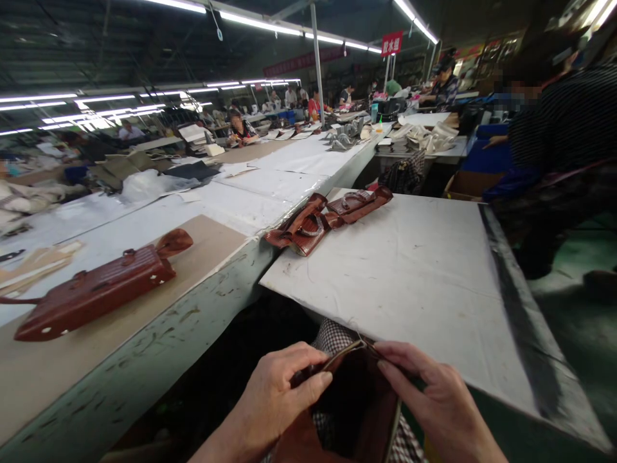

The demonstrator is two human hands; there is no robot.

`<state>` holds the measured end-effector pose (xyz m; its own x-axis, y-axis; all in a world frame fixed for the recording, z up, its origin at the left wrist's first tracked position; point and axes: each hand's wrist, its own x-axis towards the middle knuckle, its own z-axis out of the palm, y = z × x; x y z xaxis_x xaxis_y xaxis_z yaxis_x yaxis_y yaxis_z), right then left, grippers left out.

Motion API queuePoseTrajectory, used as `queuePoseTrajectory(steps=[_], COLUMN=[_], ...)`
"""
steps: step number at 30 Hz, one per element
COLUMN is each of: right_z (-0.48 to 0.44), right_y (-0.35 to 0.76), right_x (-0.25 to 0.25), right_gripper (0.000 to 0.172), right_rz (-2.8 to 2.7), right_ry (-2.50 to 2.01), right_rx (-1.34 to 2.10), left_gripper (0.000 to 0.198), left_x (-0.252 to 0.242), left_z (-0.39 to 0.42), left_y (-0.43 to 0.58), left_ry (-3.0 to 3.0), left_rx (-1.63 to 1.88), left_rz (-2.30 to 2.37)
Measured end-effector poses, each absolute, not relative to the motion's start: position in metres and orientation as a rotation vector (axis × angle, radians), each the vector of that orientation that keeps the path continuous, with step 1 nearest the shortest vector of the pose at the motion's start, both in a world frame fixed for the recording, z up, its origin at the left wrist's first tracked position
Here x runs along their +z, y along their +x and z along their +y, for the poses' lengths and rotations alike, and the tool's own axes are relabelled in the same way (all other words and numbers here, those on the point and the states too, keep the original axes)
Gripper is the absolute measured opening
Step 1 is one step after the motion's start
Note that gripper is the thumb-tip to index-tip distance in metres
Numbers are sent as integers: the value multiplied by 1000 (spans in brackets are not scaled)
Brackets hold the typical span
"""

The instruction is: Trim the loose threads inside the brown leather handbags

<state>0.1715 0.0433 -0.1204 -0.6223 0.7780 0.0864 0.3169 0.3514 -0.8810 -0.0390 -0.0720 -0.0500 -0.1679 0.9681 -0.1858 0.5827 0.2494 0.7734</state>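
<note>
An unfinished brown leather bag is held over my lap, its mouth facing up and its inside dark. My left hand pinches the left part of the rim between thumb and fingers. On the other side of the far corner, my right hand grips the rim in the same way. Loose thread ends stick up at that corner between my hands. The lower part of the bag runs out of view. Checked cloth shows behind and beneath it.
A white side table carries brown leather bag pieces with handles. To the left, a finished-looking brown bag lies on a long workbench. Leather scraps and plastic lie farther back. A person in dark striped clothing is at the right.
</note>
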Motion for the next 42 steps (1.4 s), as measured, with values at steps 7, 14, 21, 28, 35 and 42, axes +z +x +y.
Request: queuePoseTrajectory(steps=[7,14,21,28,35,42], right_z=[39,35,32,30,31,24], right_y=[173,171,174,174,175,175], right_x=[-119,-112,-116,-116,-119,-118], right_gripper=[21,19,20,18,18,19], right_rz=[-2074,-2072,-2043,-2014,-2004,-1885], right_ry=[-945,-849,-834,-802,-817,-964], right_rx=[1300,1295,1293,1252,1254,1306], left_gripper=[19,20,17,15,15,15], left_x=[-48,-40,-51,-50,-49,-41], left_z=[-68,-56,-45,-38,-30,-40], left_y=[-38,-33,-24,-19,-13,-9], left_ry=[1449,1458,1618,1684,1686,1510], left_rx=[684,587,745,704,685,661], left_rz=[1898,1925,1794,1887,1880,1851])
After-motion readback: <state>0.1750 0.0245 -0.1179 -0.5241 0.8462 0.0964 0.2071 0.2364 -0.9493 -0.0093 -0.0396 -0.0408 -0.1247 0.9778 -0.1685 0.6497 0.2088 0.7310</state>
